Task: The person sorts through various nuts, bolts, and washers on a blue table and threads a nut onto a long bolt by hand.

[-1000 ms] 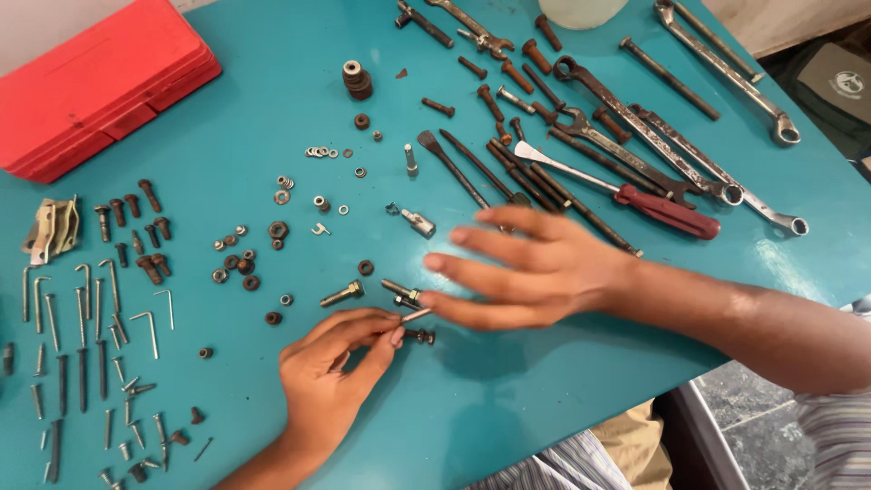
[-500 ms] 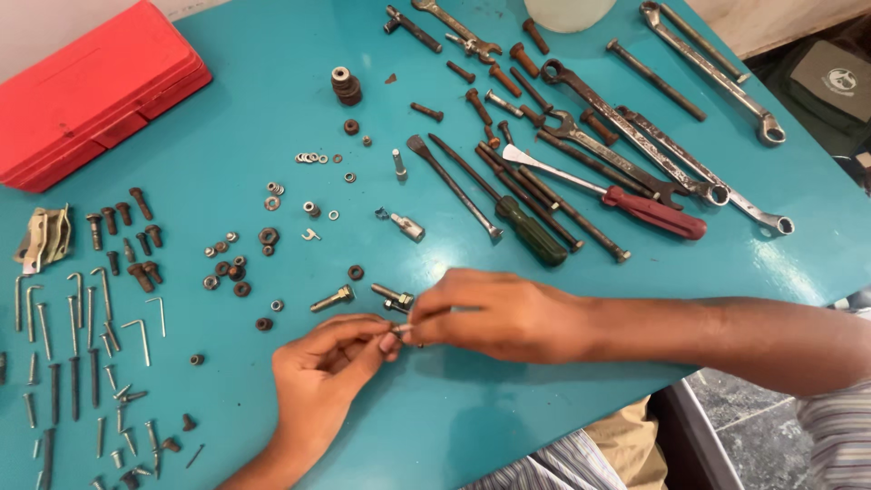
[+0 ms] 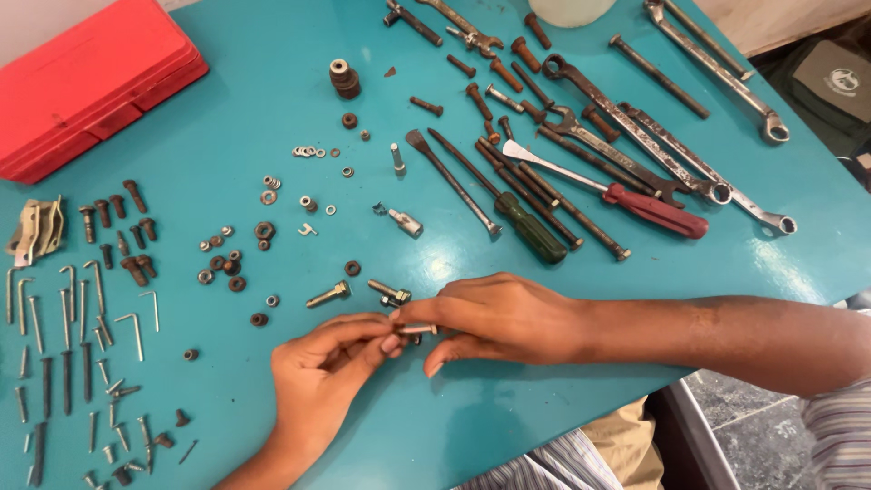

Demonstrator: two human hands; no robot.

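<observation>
Near the desk's [image 3: 227,109] front edge, the left hand [image 3: 322,377] and right hand [image 3: 494,318] meet fingertip to fingertip, both pinched on a small bolt [image 3: 415,330] held just above the surface; a second ago the right hand lay flat and spread over loose hardware, and it has since closed and drawn in to the left, so the work has passed from sorting to joint handling of one piece; a second bolt [image 3: 390,292] lies just beyond.
</observation>
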